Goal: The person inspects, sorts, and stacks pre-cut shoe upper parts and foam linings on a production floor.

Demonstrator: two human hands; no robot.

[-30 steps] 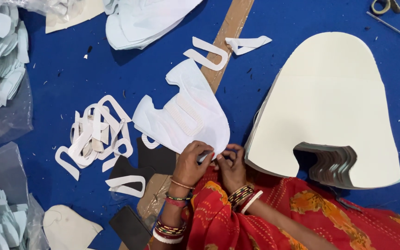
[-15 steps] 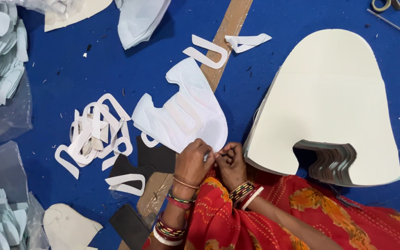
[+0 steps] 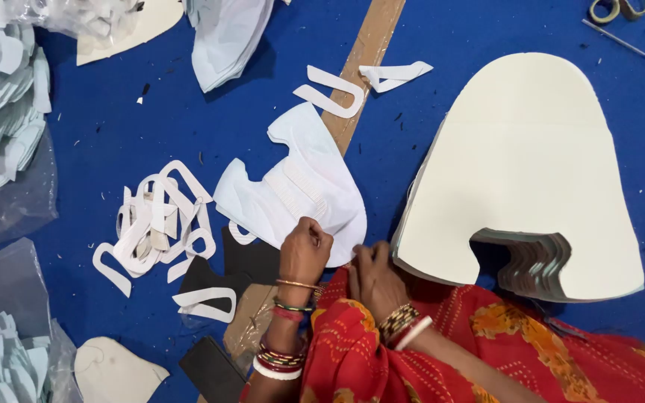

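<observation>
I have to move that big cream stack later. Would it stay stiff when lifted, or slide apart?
The cream stack is probably fairly stiff: its top sheet lies flat with crisp edges. It likely slides apart, since the layers already fan out at the notch. It may be heavy for its size, being many sheets deep.

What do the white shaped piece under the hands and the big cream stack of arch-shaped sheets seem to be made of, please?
White shaped piece: probably thin matte fabric or synthetic sheet; it lies limp with stitched-looking ridges. Cream stack of arch-shaped sheets: seemingly stiff matte board or foam; flat faces, layered grey edges at the notch.
</observation>
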